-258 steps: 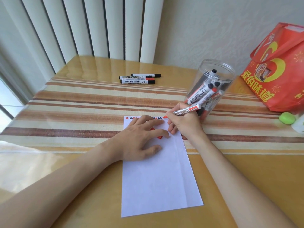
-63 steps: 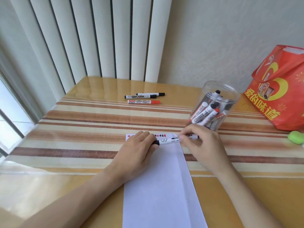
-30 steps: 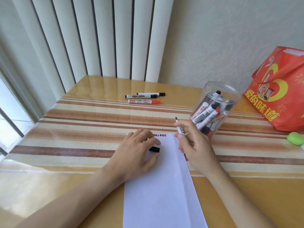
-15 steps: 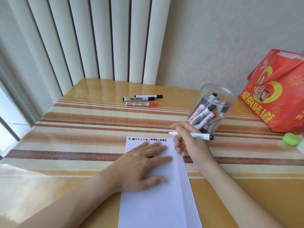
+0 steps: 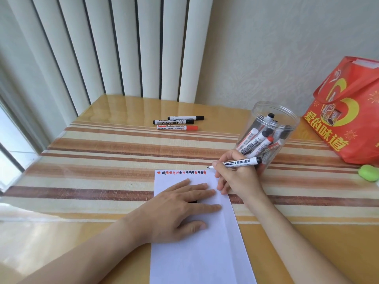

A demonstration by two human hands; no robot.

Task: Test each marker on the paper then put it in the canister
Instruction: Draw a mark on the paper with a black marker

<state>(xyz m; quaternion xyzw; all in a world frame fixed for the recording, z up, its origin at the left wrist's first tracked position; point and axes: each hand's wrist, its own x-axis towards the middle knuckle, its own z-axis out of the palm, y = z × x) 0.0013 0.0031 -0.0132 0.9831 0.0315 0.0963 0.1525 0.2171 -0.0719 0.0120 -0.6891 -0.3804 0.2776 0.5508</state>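
1. Lettering on the uncapped marker [image 5: 240,162] in the right hand [image 5: 238,177] reads "M6703" on a dark band, followed by printed characters too small to make out.
2. Two of the three markers [image 5: 177,122] lying together at the far side of the table [image 5: 102,144] carry "WHITEBOARD" upside down; one has a red cap [image 5: 192,127], the others black.
3. The red bag [image 5: 348,117] at the far right bears large yellow characters.
4. The right hand's fingers are curled round the marker, its black tip at the top right corner of the paper [image 5: 196,242], at the end of a row of red and black test marks [image 5: 180,172].
5. The left hand [image 5: 180,210] lies flat on the paper, fingers straight and spread, with a black cap [image 5: 49,201] peeking out beneath it.
6. The clear canister [image 5: 268,132] stands just behind the right hand, holding several capped markers.
7. A green object [image 5: 368,172] lies near the bag.
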